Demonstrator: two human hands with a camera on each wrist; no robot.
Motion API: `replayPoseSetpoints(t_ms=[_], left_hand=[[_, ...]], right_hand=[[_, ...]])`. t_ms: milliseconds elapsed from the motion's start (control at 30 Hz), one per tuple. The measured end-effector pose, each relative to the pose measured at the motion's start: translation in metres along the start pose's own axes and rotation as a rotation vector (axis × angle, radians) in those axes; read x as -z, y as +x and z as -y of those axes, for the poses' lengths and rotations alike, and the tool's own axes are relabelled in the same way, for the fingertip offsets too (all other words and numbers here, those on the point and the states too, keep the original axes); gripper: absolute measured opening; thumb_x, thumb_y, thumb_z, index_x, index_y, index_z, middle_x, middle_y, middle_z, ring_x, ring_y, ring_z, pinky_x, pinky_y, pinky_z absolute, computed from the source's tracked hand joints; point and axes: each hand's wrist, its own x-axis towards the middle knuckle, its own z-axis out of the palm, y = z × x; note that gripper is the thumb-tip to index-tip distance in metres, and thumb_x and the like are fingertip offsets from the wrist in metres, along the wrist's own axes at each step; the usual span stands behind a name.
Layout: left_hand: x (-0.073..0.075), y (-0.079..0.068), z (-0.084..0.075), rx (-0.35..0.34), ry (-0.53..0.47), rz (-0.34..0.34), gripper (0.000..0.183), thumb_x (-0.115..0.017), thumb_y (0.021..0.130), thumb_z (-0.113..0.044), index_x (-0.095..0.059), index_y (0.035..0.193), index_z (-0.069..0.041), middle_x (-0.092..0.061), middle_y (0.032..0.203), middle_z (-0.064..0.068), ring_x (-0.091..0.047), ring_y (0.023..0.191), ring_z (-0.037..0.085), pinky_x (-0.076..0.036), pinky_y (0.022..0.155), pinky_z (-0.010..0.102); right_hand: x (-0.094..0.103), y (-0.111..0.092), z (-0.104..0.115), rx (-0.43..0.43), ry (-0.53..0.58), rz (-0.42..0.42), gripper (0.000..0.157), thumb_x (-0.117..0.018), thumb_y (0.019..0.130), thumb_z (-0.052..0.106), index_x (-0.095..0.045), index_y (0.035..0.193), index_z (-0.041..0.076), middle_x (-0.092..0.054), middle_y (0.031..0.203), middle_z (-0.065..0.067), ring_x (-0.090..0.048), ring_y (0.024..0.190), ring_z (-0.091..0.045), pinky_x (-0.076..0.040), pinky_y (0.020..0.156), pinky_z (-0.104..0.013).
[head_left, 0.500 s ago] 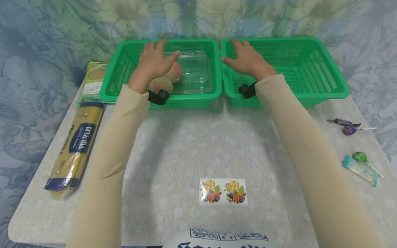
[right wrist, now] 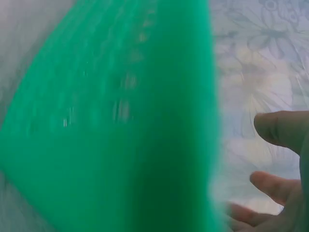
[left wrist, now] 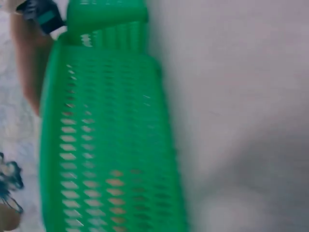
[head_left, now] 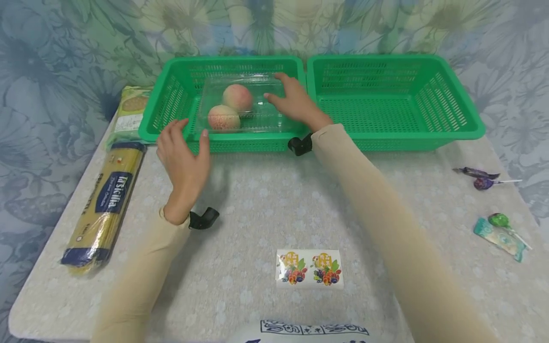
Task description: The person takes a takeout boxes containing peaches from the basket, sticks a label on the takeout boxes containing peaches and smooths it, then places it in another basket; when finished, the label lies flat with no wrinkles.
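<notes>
My right hand (head_left: pixel 296 101) reaches over the right end of a clear plastic container (head_left: pixel 270 121) in the left green basket (head_left: pixel 253 144). Its thumb and fingers are spread; whether they touch the plastic I cannot tell. Two pinkish peaches, a rear peach (head_left: pixel 238 98) and a front peach (head_left: pixel 223 117), show at the container's left part. Whether they are inside it is unclear. Just off that basket's front edge, my left hand (head_left: pixel 183 159) is raised with relaxed fingers and holds nothing. The right wrist view shows the right hand's spread fingers (right wrist: pixel 277 128) beside a blurred green basket wall.
Another green basket (head_left: pixel 429 135) adjoins on the right. Along the table's left lie a spaghetti packet (head_left: pixel 105 205) and a green-yellow bag (head_left: pixel 130 112). A fruit sticker sheet (head_left: pixel 310 269) is in front. Purple (head_left: pixel 483 183) and green lollipops (head_left: pixel 499 219) with wrapped sweets lie right.
My left hand has come out of the left basket toward me. My right hand has moved left from the right basket to above the container. Both peaches are now in plain sight.
</notes>
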Motion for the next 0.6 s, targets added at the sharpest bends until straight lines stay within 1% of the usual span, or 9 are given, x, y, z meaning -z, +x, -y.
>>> replayPoseSetpoints(t_ms=[67, 167, 200, 267, 300, 367, 433, 600], left_hand=[[0.002, -0.009, 0.012, 0.027, -0.019, -0.061, 0.05, -0.046, 0.091, -0.042, -0.04, 0.129, -0.009, -0.032, 0.136, 0.014, -0.024, 0.129, 0.023, -0.017, 0.107, 0.041], [0.004, -0.016, 0.025, 0.093, -0.057, -0.113, 0.055, -0.046, 0.09, -0.044, -0.035, 0.131, -0.01, -0.023, 0.137, 0.015, -0.018, 0.129, 0.022, -0.015, 0.108, 0.04], [0.004, -0.017, 0.029, 0.124, -0.076, -0.118, 0.057, -0.046, 0.09, -0.046, -0.033, 0.133, -0.01, -0.02, 0.137, 0.015, -0.017, 0.129, 0.021, -0.016, 0.108, 0.039], [0.003, -0.017, 0.035, 0.202, -0.126, -0.108, 0.061, -0.044, 0.089, -0.049, -0.028, 0.136, -0.014, -0.016, 0.138, 0.013, -0.014, 0.129, 0.02, -0.016, 0.108, 0.038], [0.003, -0.017, 0.037, 0.239, -0.147, -0.095, 0.063, -0.043, 0.089, -0.051, -0.025, 0.138, -0.016, -0.014, 0.139, 0.012, -0.013, 0.13, 0.019, -0.016, 0.108, 0.038], [0.001, -0.015, 0.042, 0.29, -0.193, -0.078, 0.065, -0.042, 0.089, -0.052, -0.021, 0.141, -0.019, -0.011, 0.141, 0.01, -0.01, 0.134, 0.018, -0.016, 0.11, 0.037], [0.0, -0.013, 0.045, 0.312, -0.227, -0.075, 0.066, -0.042, 0.089, -0.052, -0.019, 0.141, -0.02, -0.01, 0.144, 0.008, -0.009, 0.136, 0.016, -0.014, 0.111, 0.035], [-0.003, -0.007, 0.049, 0.309, -0.279, -0.088, 0.063, -0.043, 0.09, -0.049, -0.02, 0.139, -0.017, -0.015, 0.145, 0.005, -0.013, 0.137, 0.009, -0.013, 0.112, 0.03]], right_hand=[[-0.008, 0.002, 0.003, 0.0, 0.014, -0.022, 0.065, -0.044, 0.092, 0.043, -0.014, 0.145, 0.019, -0.013, 0.151, -0.005, -0.016, 0.14, -0.018, -0.022, 0.112, -0.035], [-0.016, 0.004, 0.006, -0.039, 0.038, -0.033, 0.069, -0.045, 0.091, 0.042, -0.009, 0.146, 0.021, -0.001, 0.152, -0.01, -0.008, 0.141, -0.023, -0.02, 0.112, -0.04], [-0.019, 0.005, 0.006, -0.068, 0.046, -0.025, 0.07, -0.046, 0.091, 0.042, -0.006, 0.146, 0.022, 0.004, 0.152, -0.011, -0.005, 0.141, -0.026, -0.02, 0.112, -0.041], [-0.023, 0.005, 0.008, -0.133, 0.063, -0.01, 0.073, -0.046, 0.091, 0.042, -0.002, 0.146, 0.025, 0.009, 0.152, -0.012, 0.0, 0.141, -0.029, -0.019, 0.112, -0.045], [-0.026, 0.006, 0.008, -0.161, 0.07, -0.004, 0.074, -0.046, 0.091, 0.042, 0.0, 0.146, 0.025, 0.011, 0.151, -0.013, 0.001, 0.141, -0.03, -0.019, 0.112, -0.046], [-0.03, 0.007, 0.008, -0.208, 0.067, 0.003, 0.075, -0.046, 0.091, 0.041, 0.003, 0.146, 0.025, 0.01, 0.151, -0.014, 0.002, 0.141, -0.03, -0.02, 0.111, -0.045], [-0.033, 0.008, 0.008, -0.231, 0.057, -0.006, 0.075, -0.046, 0.091, 0.04, 0.003, 0.146, 0.024, 0.008, 0.151, -0.015, 0.0, 0.141, -0.03, -0.021, 0.111, -0.045], [-0.038, 0.009, 0.008, -0.248, 0.051, -0.054, 0.074, -0.048, 0.091, 0.038, -0.003, 0.146, 0.02, 0.002, 0.151, -0.016, -0.007, 0.14, -0.03, -0.027, 0.109, -0.042]])
